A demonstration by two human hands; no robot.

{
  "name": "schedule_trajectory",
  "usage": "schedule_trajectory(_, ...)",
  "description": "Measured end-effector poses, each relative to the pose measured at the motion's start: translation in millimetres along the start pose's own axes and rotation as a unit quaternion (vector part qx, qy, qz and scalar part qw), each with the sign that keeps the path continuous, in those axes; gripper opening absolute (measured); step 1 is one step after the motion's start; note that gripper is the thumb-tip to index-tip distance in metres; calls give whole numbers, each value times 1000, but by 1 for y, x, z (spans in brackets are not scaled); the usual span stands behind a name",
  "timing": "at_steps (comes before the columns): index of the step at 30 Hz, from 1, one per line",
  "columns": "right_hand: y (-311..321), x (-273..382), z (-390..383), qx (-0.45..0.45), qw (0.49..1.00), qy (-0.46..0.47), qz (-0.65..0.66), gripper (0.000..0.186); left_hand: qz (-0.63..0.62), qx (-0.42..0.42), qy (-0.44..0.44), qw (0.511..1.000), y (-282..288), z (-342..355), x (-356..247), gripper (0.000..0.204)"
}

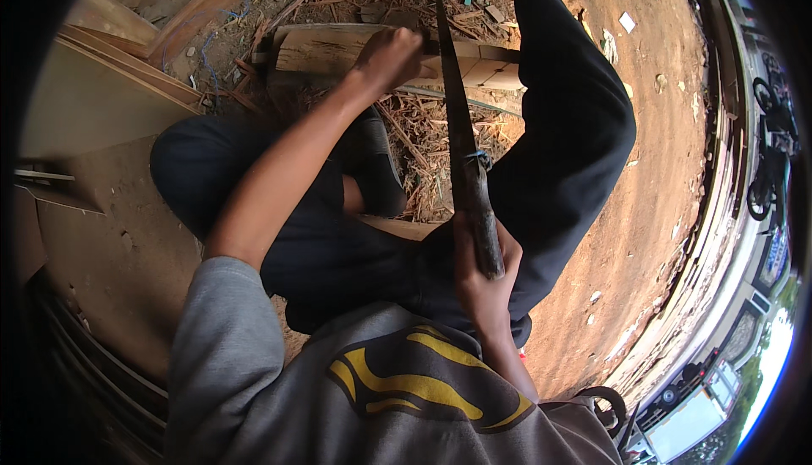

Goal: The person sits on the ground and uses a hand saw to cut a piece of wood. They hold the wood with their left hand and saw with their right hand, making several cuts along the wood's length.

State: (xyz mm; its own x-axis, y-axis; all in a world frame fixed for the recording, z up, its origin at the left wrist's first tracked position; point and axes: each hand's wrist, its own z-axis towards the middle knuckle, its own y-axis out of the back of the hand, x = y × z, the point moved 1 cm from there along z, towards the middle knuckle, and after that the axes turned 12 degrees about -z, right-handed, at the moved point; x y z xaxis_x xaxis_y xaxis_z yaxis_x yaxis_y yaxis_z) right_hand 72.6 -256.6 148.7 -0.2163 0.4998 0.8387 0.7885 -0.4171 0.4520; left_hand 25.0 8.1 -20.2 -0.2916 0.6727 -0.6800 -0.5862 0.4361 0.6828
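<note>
A long, narrow, dark handsaw (pixel 455 97) runs almost straight away from me. My right hand (pixel 486 275) is wrapped round its dark, rounded handle (pixel 483 220), near my lap. Blue binding (pixel 479 159) shows where handle and blade meet. The blade crosses over a pale wooden plank (pixel 317 50) that lies sideways between my legs. Just left of the blade, my left hand (pixel 392 59) is closed on the plank, its fingertips partly hidden. Whether the teeth are in the wood cannot be seen.
Wood shavings (pixel 414 148) and scraps cover the ground round the plank. Boards (pixel 110 84) stand at the left, with thin blue string (pixel 207 63) close by. My bent right leg (pixel 575 110) borders the blade on the right. Stacked planks (pixel 706 236) and a motorcycle (pixel 774 139) are farther right.
</note>
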Motion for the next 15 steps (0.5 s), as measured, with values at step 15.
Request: schedule_trajectory(15,-13,15,57,14,999,22,-21,17,-2,17,9,1000,14,13,-17,40)
